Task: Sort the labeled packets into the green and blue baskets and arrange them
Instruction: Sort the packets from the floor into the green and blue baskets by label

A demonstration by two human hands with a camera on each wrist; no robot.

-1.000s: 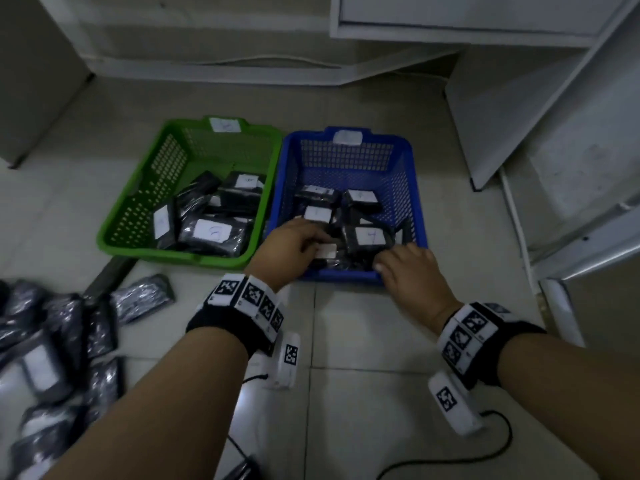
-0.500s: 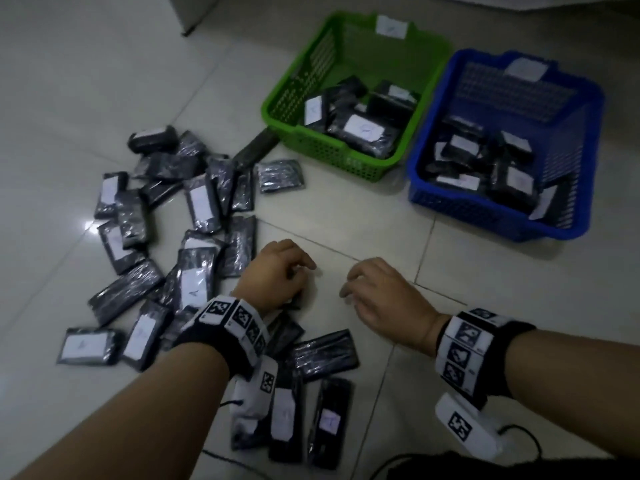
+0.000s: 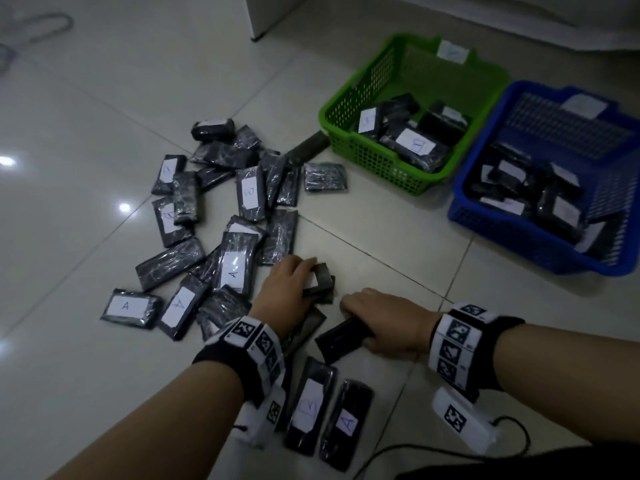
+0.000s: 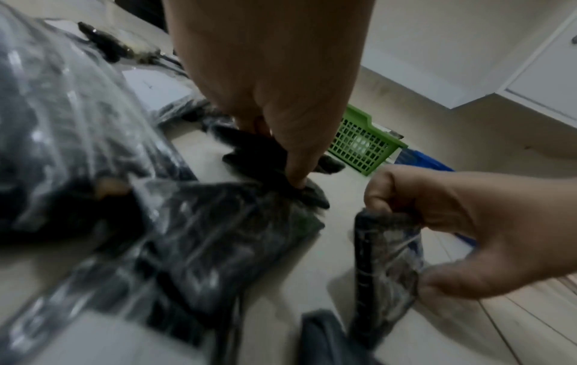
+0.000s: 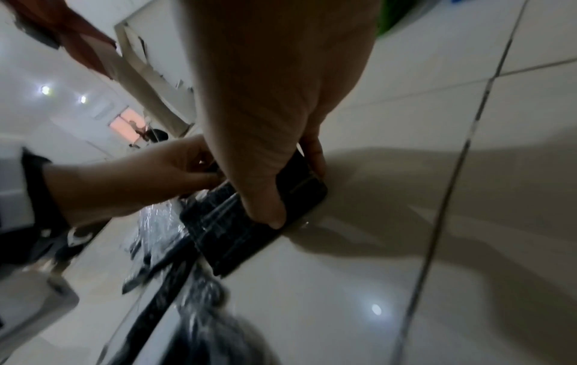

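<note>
Several black wrapped packets (image 3: 239, 258) with white A and B labels lie scattered on the tiled floor. My left hand (image 3: 291, 285) grips one black packet (image 3: 320, 280) by its edge near the pile's right side; in the left wrist view its fingers (image 4: 296, 172) pinch that packet (image 4: 259, 153). My right hand (image 3: 384, 323) holds another black packet (image 3: 341, 339) tilted off the floor, with the thumb (image 5: 265, 205) pressed on the packet (image 5: 249, 222). The green basket (image 3: 384, 161) and the blue basket (image 3: 526, 244) stand at the upper right, each holding several labeled packets.
Two more packets, labeled B (image 3: 310, 407) and A (image 3: 346, 424), lie by my left wrist. A black cable (image 3: 512, 431) runs near my right wrist. White furniture (image 3: 270, 15) stands beyond the baskets. A dark flat bar (image 3: 308, 147) lies beside the green basket.
Both hands left the blue basket and came back to the pile on the floor. Since half a second ago each hand has taken hold of a black packet.
</note>
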